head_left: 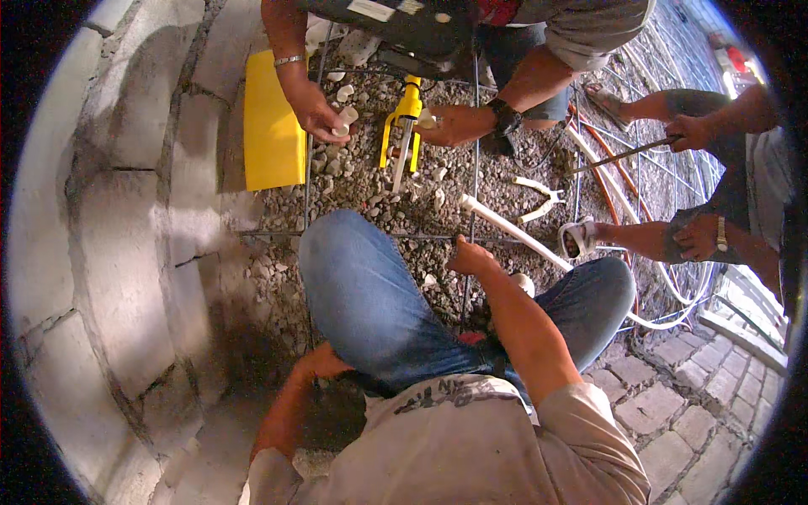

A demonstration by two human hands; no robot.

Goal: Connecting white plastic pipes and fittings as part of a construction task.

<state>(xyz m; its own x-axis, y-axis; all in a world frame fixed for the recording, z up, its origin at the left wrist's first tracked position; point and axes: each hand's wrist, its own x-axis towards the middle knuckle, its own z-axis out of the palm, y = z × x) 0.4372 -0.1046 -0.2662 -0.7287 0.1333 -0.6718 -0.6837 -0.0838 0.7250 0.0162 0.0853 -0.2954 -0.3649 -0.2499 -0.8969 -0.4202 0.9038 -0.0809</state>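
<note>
My right hand [473, 257] is closed around a steel rebar [475, 181] of the grid over the gravel, in front of my knees. Beside my left thigh, my left hand [324, 362] hangs low, its fingers hidden behind the leg. Across from me, a co-worker's left-side hand [324, 116] holds white plastic pipe fittings [343, 122]. That person's other hand [454, 124] pinches another white fitting [427, 119], next to a yellow forked tool [409, 105] with a pale metal shaft. White-handled pliers [539, 200] lie on the gravel beyond my right hand.
A white pipe [518, 229] runs from near my right hand toward the right. A yellow sheet [274, 126] stands by the block wall [122, 269] on the left. At right, another person holds a thin rod [627, 154], a sandalled foot [578, 239] close by.
</note>
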